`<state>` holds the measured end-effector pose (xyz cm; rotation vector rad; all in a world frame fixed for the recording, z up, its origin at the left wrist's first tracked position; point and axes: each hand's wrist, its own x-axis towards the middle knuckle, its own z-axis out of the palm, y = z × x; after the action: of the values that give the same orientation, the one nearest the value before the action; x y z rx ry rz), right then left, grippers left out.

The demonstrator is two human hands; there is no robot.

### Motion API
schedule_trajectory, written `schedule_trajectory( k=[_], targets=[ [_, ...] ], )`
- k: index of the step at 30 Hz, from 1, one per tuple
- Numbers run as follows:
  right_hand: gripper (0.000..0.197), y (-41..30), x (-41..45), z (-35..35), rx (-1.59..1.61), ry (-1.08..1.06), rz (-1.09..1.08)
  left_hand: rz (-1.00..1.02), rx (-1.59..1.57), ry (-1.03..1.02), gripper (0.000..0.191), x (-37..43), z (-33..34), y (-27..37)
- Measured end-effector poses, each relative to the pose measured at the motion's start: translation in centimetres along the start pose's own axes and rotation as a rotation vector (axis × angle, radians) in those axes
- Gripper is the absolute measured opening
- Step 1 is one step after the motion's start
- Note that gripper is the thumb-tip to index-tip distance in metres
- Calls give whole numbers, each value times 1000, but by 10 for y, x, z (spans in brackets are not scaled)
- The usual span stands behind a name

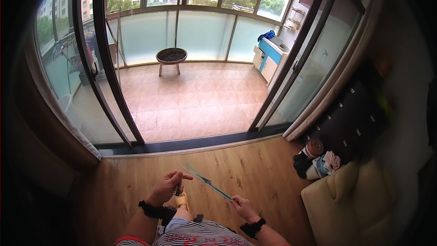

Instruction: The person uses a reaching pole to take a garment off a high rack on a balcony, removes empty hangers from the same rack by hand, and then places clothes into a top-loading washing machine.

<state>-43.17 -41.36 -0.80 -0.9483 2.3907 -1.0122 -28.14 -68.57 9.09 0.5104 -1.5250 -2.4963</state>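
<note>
My right hand (244, 208) grips the near end of a bundle of thin green rods or strips (220, 191). The bundle slants up and left over the wood floor, its far ends spreading apart. A dark band or knot (206, 180) shows partway along it. Left of those far ends is my left hand (170, 185), with one finger pointing right towards the bundle, seemingly apart from it. Under its curled fingers a small dark, partly shiny object (176, 190) shows; most of it is hidden, and I cannot tell its kind.
Beyond the open sliding door (117, 75) and its dark threshold track (198, 143) lies a tiled balcony. A round woven tray (171, 62) of dark material stands on legs there, with a sink cabinet (269, 58) at right. Baskets (317, 169) and a beige sofa (341, 205) flank me.
</note>
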Motion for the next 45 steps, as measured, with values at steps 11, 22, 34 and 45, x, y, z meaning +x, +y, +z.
schedule_trajectory(
  k=[11,22,34,45],
  targets=[
    [20,7,263,20,238,212,218,-384,-411,73,13,283,-104,54],
    [11,25,512,-71,513,288,356,-589,-379,-130,16,559,-96,117],
    [12,97,855,-204,538,539,183,-813,-421,-433,28,834,-115,148],
    [9,164,1072,-295,905,547,288,-957,-374,-625,30,1167,-87,196]
  ],
)
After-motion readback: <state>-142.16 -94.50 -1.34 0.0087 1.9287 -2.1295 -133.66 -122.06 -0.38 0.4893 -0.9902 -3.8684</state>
